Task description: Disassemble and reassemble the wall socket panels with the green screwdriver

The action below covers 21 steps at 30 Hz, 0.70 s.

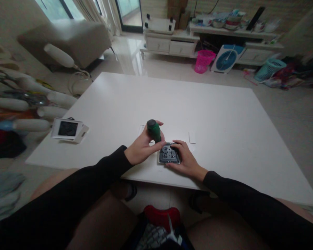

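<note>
My left hand (142, 147) is closed around a screwdriver with a green handle and black cap (153, 130), held upright with its tip down on a dark grey switch module (168, 154). The module lies flat on the white table (224, 114) near its front edge. My right hand (186, 159) grips the module's right side, fingers curled over its top. Small white cover pieces lie just behind: one (192, 137) to the right, another (141, 130) partly hidden behind my left hand.
A white box with a dark square face (67, 129) sits at the table's left edge. A rack of white-handled tools (28, 104) stands left of the table. Pink basket (203, 60), blue fan (226, 59) and teal basket (270, 68) stand on the floor beyond.
</note>
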Each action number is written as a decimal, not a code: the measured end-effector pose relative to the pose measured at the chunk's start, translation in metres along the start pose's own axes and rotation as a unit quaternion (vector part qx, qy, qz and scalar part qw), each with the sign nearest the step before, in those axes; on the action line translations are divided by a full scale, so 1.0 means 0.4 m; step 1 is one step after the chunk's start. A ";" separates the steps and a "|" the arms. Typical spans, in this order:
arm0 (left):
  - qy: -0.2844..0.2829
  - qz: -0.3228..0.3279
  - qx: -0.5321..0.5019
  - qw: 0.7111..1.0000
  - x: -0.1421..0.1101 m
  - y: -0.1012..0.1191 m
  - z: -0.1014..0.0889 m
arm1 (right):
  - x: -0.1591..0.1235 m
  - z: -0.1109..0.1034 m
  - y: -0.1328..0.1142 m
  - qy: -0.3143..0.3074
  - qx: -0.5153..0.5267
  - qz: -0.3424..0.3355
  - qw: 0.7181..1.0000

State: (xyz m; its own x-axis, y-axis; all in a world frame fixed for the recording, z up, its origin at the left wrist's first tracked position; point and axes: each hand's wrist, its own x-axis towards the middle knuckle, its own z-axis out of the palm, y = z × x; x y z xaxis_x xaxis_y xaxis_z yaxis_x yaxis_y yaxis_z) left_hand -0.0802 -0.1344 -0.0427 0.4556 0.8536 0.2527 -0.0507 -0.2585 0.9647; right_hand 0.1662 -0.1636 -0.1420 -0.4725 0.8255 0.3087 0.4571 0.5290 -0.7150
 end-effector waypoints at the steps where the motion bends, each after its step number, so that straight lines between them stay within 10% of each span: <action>1: 0.001 -0.004 0.001 1.000 0.000 -0.003 0.002 | 0.000 0.000 0.000 0.001 0.001 0.000 1.000; 21: -0.017 0.002 0.012 1.000 -0.008 0.002 0.007 | 0.003 -0.004 -0.009 -0.001 -0.004 0.001 1.000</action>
State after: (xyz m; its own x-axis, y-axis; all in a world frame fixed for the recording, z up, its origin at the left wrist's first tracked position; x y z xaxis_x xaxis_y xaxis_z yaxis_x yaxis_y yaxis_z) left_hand -0.0794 -0.1387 -0.0428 0.4849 0.8372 0.2528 -0.0314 -0.2723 0.9617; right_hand 0.1654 -0.1643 -0.1381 -0.4729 0.8259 0.3069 0.4631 0.5293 -0.7108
